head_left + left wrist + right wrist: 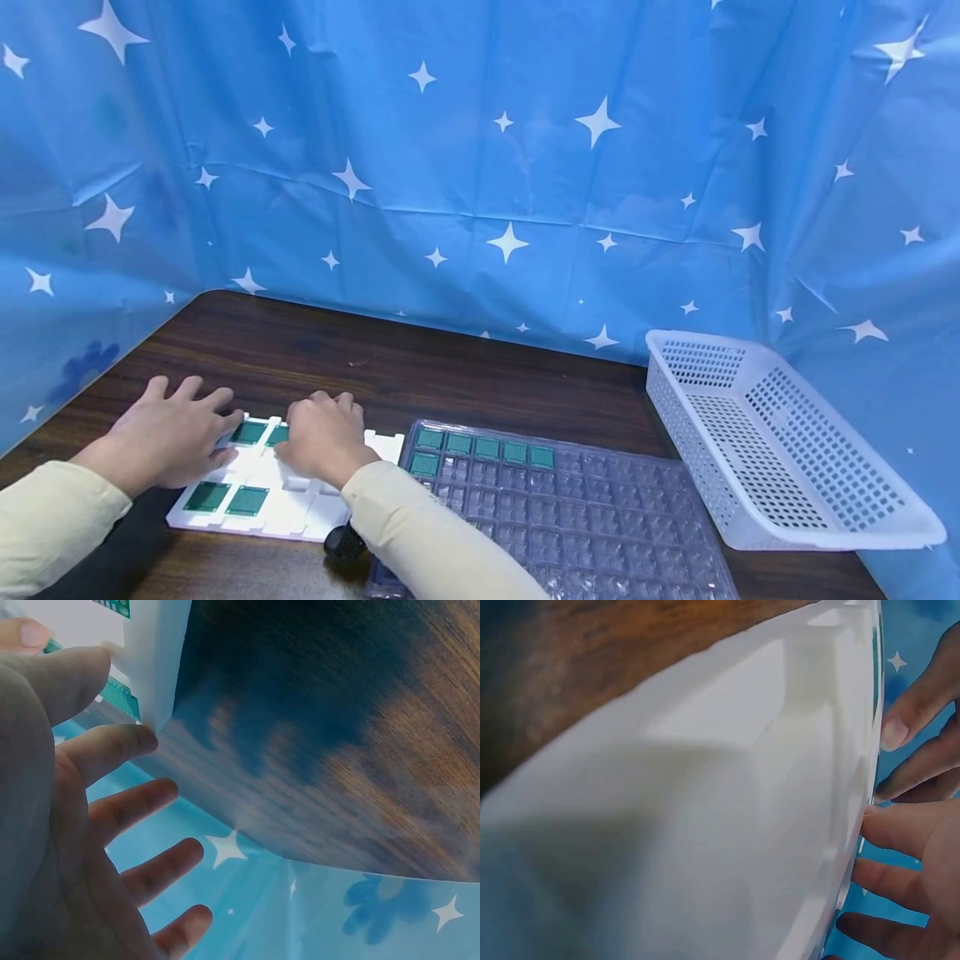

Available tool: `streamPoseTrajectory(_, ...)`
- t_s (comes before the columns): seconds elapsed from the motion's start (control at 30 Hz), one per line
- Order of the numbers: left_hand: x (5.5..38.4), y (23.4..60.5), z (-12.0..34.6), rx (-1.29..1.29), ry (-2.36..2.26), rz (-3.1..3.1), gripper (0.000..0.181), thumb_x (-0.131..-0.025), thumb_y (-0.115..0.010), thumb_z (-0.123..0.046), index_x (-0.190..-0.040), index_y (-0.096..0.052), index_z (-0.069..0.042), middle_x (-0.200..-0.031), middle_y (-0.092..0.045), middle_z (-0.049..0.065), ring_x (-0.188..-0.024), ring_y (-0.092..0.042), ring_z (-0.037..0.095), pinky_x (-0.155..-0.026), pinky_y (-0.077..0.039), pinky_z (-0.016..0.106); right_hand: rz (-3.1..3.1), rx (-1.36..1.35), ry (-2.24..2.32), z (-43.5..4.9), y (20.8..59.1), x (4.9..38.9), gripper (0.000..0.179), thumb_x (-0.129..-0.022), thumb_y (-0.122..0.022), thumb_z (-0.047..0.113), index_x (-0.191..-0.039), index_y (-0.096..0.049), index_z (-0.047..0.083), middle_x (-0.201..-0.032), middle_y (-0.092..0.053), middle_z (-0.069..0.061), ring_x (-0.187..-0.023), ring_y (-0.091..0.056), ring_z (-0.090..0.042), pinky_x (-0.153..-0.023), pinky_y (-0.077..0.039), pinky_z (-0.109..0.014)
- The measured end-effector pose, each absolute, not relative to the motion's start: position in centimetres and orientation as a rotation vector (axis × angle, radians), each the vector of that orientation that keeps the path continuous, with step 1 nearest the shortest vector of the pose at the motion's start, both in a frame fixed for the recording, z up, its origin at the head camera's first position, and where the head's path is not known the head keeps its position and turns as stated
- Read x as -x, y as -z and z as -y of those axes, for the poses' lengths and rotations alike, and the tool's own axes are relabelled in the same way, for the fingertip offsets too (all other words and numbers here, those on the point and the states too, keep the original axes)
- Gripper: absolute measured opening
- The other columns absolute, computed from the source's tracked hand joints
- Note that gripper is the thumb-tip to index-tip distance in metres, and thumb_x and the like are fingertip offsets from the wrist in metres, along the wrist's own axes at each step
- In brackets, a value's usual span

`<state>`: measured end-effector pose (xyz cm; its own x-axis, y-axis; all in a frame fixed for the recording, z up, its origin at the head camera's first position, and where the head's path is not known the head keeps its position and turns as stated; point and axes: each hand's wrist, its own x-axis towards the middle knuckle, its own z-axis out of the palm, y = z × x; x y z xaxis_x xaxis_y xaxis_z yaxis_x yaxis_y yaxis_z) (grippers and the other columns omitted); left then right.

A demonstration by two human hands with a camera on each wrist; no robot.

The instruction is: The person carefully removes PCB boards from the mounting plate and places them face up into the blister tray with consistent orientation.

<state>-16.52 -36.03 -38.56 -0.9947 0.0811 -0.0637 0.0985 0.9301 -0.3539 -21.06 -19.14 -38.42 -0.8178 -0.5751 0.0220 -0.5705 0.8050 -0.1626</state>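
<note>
A white slotted fixture (255, 467) lies on the table with green circuit boards in it. Two of them, among them a dark green board (247, 500), sit in its near row. My left hand (168, 433) is at the fixture's left end, fingers spread, with thumb and index finger by a far-row board (248, 432). My right hand (326, 437) rests over the far row, its thumb at another green board (277, 435) that it partly covers. The right wrist view shows the right fingers (889, 881) extended and apart, tips at the fixture's surface.
Right of the fixture lies a clear plastic tray (600, 500) of small pockets, several holding green boards (486, 448) at its far left. A white perforated basket (787, 450) stands farther right. A black round object (345, 543) sits by the right sleeve. A blue starry curtain (465, 167) hangs behind.
</note>
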Motion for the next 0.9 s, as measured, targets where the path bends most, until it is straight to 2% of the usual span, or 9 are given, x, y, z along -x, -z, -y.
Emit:
streamPoseTrajectory(0.27, 16.69, 38.16, 36.03, -0.149, 0.569, -3.045, 0.051, -0.083, -0.070, -0.048, -0.119, -0.070, -0.013, -0.130, -0.059, 0.020, -0.117, -0.050, 0.049, -0.095, -0.035, 0.072, -2.990, 0.957, 0.254, 19.38, 38.51, 21.11, 0.017, -0.088, -0.068, 0.045, -0.090, -0.073, 0.029, -0.119, -0.063, 0.012, -0.101, -0.053, -0.015, -0.092, -0.045, -0.030)
streamPoseTrajectory(0.53, 16.74, 38.24, 36.07, -0.147, 0.547, -3.036, 0.049, -0.083, -0.070, -0.047, -0.119, -0.070, -0.013, -0.131, -0.059, 0.021, -0.118, -0.049, 0.050, -0.096, -0.036, 0.072, -2.976, 0.961, 0.254, 19.33, 38.58, 21.02, 0.020, -0.091, -0.066, 0.044, -0.099, -0.074, 0.028, -0.134, -0.058, 0.012, -0.114, -0.053, -0.016, -0.100, -0.044, -0.032)
streamPoseTrajectory(0.8, 16.62, 38.67, 36.11, -0.149, 0.532, -3.035, 0.049, -0.084, -0.069, -0.047, -0.119, -0.070, -0.013, -0.131, -0.060, 0.020, -0.118, -0.049, 0.050, -0.096, -0.037, 0.071, -2.986, 0.959, 0.227, 19.12, 38.43, 20.95, 0.022, -0.091, -0.066, 0.044, -0.078, -0.071, 0.027, -0.135, -0.057, 0.012, -0.118, -0.053, -0.016, -0.103, -0.043, -0.031)
streamPoseTrajectory(0.9, 16.61, 38.59, 36.12, -0.140, 0.531, -3.038, 0.049, -0.083, -0.070, -0.047, -0.119, -0.070, -0.012, -0.130, -0.060, 0.020, -0.118, -0.049, 0.051, -0.096, -0.036, 0.071, -2.995, 0.970, 0.224, 18.99, 38.30, 21.00, 0.023, -0.091, -0.066, 0.044, -0.076, -0.070, 0.026, -0.134, -0.058, 0.012, -0.117, -0.053, -0.016, -0.101, -0.044, -0.031)
